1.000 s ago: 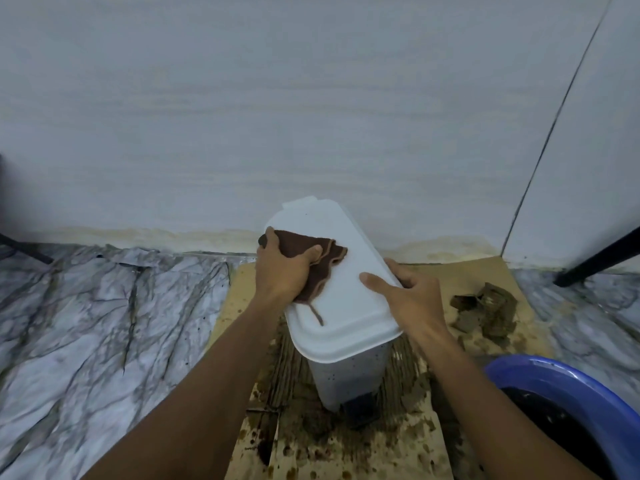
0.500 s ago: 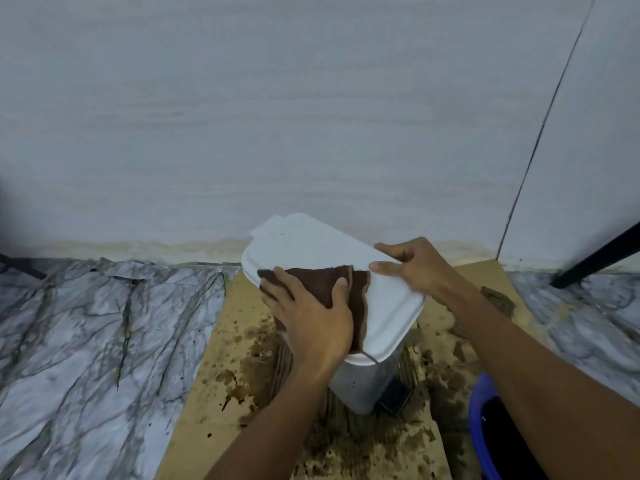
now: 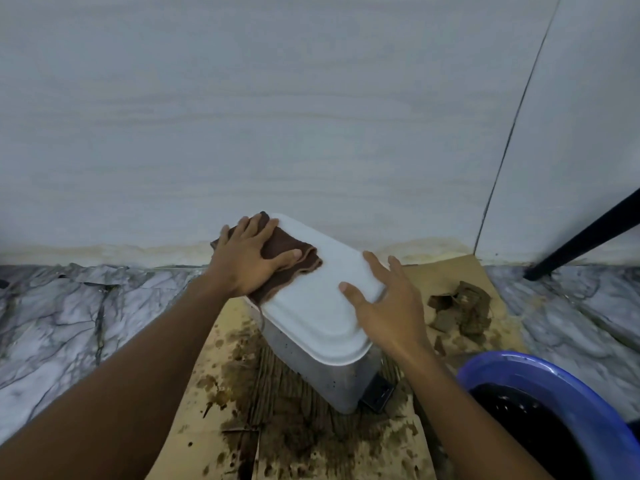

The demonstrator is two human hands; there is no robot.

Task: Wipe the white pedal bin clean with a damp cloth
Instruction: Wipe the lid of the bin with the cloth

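Note:
The white pedal bin [image 3: 322, 306] stands on stained cardboard in front of the wall, its lid closed and its black pedal [image 3: 378, 393] showing at the lower right. A folded brown cloth [image 3: 289, 258] lies on the lid's far left corner. My left hand [image 3: 247, 259] presses flat on the cloth with fingers spread. My right hand [image 3: 384, 306] rests on the lid's right edge, fingers straight, thumb on top of the lid. The bin's front wall shows small dark specks.
The cardboard sheet [image 3: 214, 438] under the bin is wet and spattered with brown dirt. A clump of brown debris [image 3: 462, 306] lies right of the bin. A blue basin [image 3: 540, 379] with dark water sits at the lower right. A black leg [image 3: 581, 237] slants at the right.
My left hand slid the cloth from the lid's near edge back up to its far left corner. My right hand shifted from the lid's far right side down to its right edge.

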